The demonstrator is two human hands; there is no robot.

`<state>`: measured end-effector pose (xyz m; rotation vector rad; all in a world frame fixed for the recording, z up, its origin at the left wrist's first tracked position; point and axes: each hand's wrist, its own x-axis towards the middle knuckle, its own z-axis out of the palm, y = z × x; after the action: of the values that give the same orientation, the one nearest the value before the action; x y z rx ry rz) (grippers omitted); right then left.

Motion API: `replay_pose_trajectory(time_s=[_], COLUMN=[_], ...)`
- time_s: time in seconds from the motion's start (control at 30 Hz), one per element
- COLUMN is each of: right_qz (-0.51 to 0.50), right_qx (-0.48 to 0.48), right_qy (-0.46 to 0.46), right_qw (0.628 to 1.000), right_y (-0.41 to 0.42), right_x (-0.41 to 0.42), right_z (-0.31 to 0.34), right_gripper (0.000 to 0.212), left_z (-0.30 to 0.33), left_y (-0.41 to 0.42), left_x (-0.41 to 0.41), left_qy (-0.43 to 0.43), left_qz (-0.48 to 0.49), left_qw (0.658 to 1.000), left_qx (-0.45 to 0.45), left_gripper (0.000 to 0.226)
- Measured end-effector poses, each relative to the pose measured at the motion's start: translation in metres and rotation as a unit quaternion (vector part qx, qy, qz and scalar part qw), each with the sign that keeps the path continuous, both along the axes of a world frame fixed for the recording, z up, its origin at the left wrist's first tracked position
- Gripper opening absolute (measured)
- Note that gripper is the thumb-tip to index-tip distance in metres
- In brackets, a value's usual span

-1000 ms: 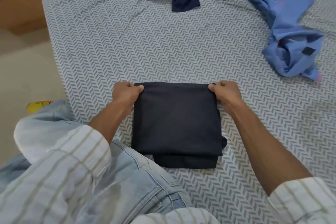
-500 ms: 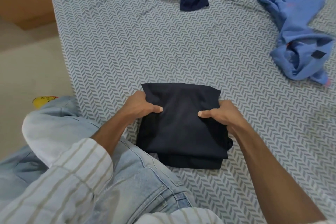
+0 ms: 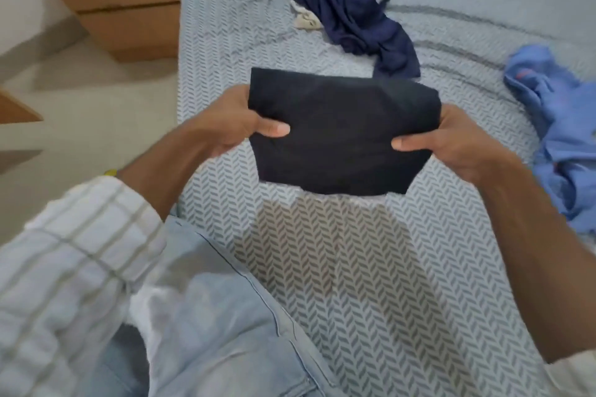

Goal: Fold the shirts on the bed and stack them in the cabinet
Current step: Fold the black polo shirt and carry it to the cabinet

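Folded black shirt lifted off bed; left hand, right hand grip side edges.

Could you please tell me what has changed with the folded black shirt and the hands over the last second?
The folded black shirt has been lifted off the bed. The left hand and right hand moved from its far corners to its sides, gripped there and raised it. The navy shirt and light blue shirt stay crumpled on the bed.
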<state>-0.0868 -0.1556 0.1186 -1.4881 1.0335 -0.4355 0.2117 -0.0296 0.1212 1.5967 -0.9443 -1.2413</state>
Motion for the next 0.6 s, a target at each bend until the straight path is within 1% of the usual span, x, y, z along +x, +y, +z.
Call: replay_pose_trajectory(time_s=[0.1, 0.17, 0.23, 0.27, 0.3, 0.33, 0.37, 0.4, 0.43, 0.47, 0.5, 0.53, 0.57, 0.6], right_qz=[-0.010, -0.025, -0.028, -0.024, -0.021, -0.013, 0.000, 0.023, 0.057, 0.100, 0.140, 0.172, 0.191, 0.200], right_qx=[-0.088, -0.148, -0.192, -0.201, -0.195, -0.182, -0.166, -0.150, -0.134, -0.139, -0.156, -0.194, -0.234, -0.255], right_qy=[0.003, 0.017, 0.062, 0.092, 0.124, 0.147, 0.162, 0.173, 0.174, 0.174, 0.172, 0.170, 0.155, 0.135], right_qw=[0.996, 0.988, 0.979, 0.975, 0.973, 0.972, 0.973, 0.973, 0.974, 0.970, 0.963, 0.951, 0.941, 0.936], right_y=[-0.018, -0.021, -0.016, -0.010, -0.004, 0.003, 0.012, 0.022, 0.031, 0.040, 0.046, 0.052, 0.054, 0.059], right_x=[0.019, 0.026, 0.029, 0.028, 0.025, 0.019, 0.014, 0.007, 0.000, -0.005, -0.011, -0.016, -0.021, -0.025], right_z=[0.024, 0.024, 0.010, -0.003, -0.020, -0.040, -0.061, -0.081, -0.101, -0.119, -0.135, -0.145, -0.152, -0.152], right_gripper=[0.042, 0.041, 0.040, 0.041, 0.043, 0.043, 0.042, 0.046, 0.054, 0.059, 0.056, 0.047, 0.035, 0.025], left_z=[0.026, 0.029, 0.013, -0.004, -0.024, -0.047, -0.067, -0.090, -0.108, -0.125, -0.138, -0.149, -0.153, -0.160], left_y=[-0.012, -0.012, -0.007, -0.002, 0.006, 0.014, 0.027, 0.039, 0.052, 0.064, 0.074, 0.080, 0.084, 0.087], left_x=[0.020, 0.031, 0.036, 0.036, 0.036, 0.033, 0.030, 0.026, 0.021, 0.017, 0.014, 0.013, 0.013, 0.016], left_qy=[-0.087, -0.155, -0.228, -0.264, -0.292, -0.304, -0.324, -0.351, -0.387, -0.414, -0.420, -0.403, -0.395, -0.402], left_qz=[0.018, 0.018, -0.029, -0.061, -0.081, -0.092, -0.101, -0.121, -0.148, -0.177, -0.202, -0.220, -0.231, -0.235], left_qw=[0.994, 0.983, 0.967, 0.956, 0.947, 0.943, 0.938, 0.926, 0.907, 0.888, 0.879, 0.882, 0.882, 0.876], left_qx=[-0.067, -0.099, -0.112, -0.116, -0.108, -0.095, -0.077, -0.073, -0.078, -0.090, -0.096, -0.104, -0.109, -0.123], left_gripper=[0.049, 0.043, 0.026, 0.018, 0.013, 0.017, 0.025, 0.033, 0.039, 0.041, 0.042, 0.042, 0.037, 0.032])
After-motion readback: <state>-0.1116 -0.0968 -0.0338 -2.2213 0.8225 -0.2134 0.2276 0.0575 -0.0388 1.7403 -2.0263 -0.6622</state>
